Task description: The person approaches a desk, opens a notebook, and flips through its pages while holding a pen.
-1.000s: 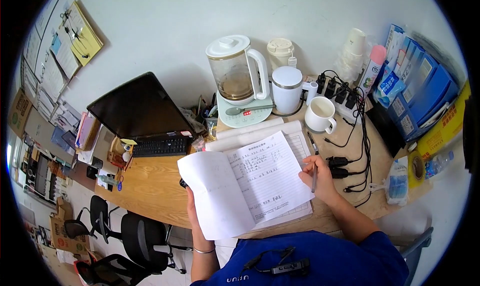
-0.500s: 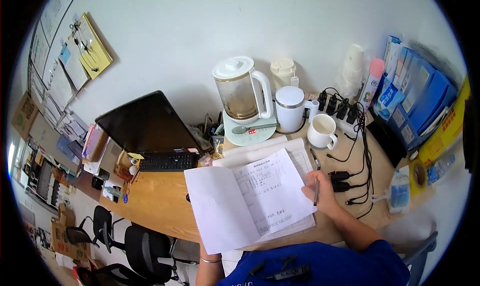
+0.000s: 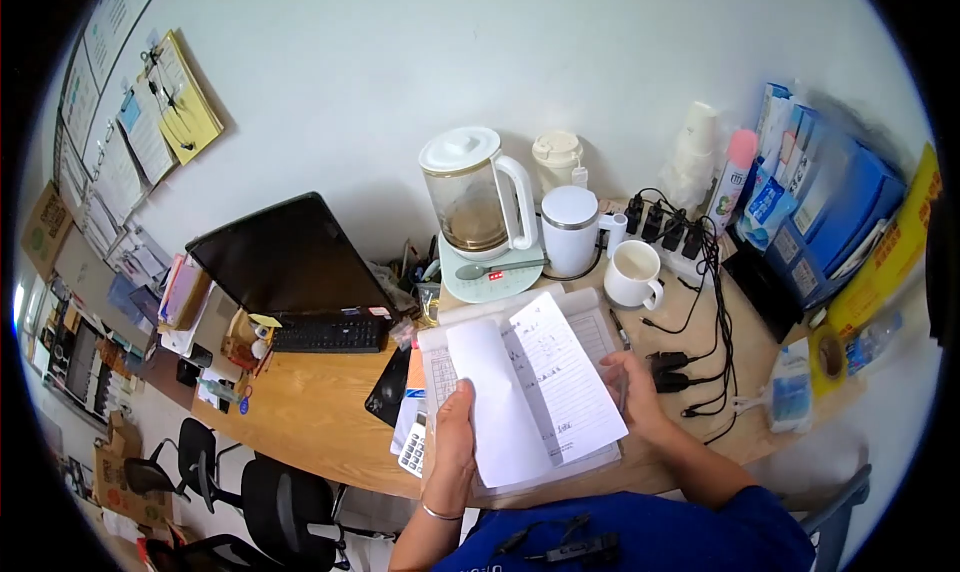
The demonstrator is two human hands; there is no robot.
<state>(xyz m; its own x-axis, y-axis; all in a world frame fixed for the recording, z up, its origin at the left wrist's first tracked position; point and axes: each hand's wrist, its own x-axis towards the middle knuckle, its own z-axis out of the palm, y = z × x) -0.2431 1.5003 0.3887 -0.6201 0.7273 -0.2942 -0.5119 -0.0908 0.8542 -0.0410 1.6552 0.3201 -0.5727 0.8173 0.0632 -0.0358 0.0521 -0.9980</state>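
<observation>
An open booklet of handwritten pages lies over other printed sheets on the desk. My left hand is closed on the left side of the booklet, thumb on top of its blank folded-back page. Beside the booklet's right edge is my right hand, its fingers curled around a slim pen that shows only faintly. A second pen lies on the desk just beyond my right hand. The fingers of my left hand under the paper are hidden.
Behind the papers stand a glass kettle, a lidded white cup and a white mug. Black cables run along the right side. A laptop, a black mouse pad and a calculator are at left.
My left hand has come up into view, gripping the booklet's left page, which has swung right and narrowed. The mouse pad and calculator are now uncovered. My right hand stays near the right edge.
</observation>
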